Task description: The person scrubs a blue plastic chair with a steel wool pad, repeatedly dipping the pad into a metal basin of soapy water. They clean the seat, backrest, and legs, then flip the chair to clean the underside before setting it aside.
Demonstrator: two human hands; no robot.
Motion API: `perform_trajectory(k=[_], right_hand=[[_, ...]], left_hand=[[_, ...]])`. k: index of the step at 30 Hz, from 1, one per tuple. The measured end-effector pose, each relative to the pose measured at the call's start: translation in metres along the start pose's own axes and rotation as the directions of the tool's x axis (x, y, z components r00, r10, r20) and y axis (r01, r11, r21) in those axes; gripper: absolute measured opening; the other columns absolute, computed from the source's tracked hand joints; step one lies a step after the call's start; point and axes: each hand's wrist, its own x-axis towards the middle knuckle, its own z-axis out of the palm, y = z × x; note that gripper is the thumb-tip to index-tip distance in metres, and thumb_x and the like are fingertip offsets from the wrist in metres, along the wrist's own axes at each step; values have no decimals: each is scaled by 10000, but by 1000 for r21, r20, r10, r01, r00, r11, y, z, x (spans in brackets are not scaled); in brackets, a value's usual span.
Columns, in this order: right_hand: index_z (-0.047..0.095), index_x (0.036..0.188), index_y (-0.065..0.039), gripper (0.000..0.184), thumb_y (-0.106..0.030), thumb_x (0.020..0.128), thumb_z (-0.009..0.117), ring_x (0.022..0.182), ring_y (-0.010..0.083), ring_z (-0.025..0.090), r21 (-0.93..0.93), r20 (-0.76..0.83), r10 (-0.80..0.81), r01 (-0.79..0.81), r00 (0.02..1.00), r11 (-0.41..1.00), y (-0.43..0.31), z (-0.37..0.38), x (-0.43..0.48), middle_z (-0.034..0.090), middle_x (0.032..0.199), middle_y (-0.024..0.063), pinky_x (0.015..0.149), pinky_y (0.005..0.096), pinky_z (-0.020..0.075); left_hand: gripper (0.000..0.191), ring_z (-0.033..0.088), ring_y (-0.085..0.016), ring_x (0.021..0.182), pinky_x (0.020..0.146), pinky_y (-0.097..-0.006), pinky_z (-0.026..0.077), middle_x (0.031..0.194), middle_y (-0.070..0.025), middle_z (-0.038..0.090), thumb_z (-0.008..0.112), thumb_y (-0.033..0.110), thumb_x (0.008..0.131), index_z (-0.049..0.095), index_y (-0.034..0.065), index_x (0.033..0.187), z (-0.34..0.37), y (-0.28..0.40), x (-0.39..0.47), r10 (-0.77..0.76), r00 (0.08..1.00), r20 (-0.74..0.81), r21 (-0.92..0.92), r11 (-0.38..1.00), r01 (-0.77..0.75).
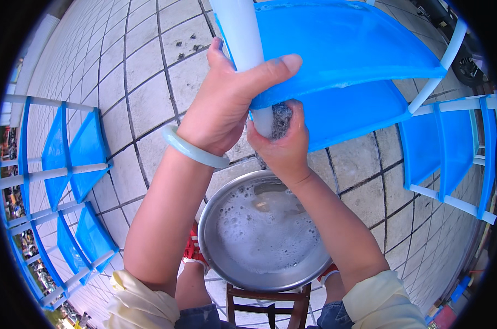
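Note:
A blue plastic shelf rack [330,41] with white tube posts leans in from the top of the view. At its near corner my left hand [236,88] grips the white post [244,37], the thumb lying across the blue shelf. A pale green bangle [195,147] circles that wrist. Just below, my right hand [287,146] presses a grey wire scrubbing pad [281,121] against the lower post [263,120], under the shelf edge. Foam-topped water fills part of a round metal basin [204,246] beneath my forearms.
Under the basin's near rim is a brown wooden stool or chair [269,302]. Similar blue and white racks lie at left [69,170] and right [445,150] on the tiled floor [150,82]. A black wheel [467,70] shows at upper right. Red shoes [194,244] flank the basin.

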Motion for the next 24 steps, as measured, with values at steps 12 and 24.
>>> perform_trajectory(k=[12, 24], right_hand=[[252, 1456, -3, 512, -307, 1071, 396, 1238, 247, 447, 218, -345, 115, -40, 932, 975, -48, -9, 26, 426, 1365, 169, 1067, 377, 348], [479, 1129, -23, 592, -270, 733, 844, 835, 352, 640, -280, -206, -84, 23, 975, 960, -21, -19, 30, 611, 950, 170, 681, 447, 509]], left_hand=[[343, 516, -178, 681, 644, -365, 427, 738, -80, 594, 549, 326, 876, 602, -11, 842, 37, 12, 27, 118, 986, -116, 496, 867, -46], [562, 646, -315, 833, 830, -400, 489, 876, -189, 659, 551, 454, 843, 568, -59, 1073, 38, -1, 42, 138, 954, -266, 616, 785, 58]])
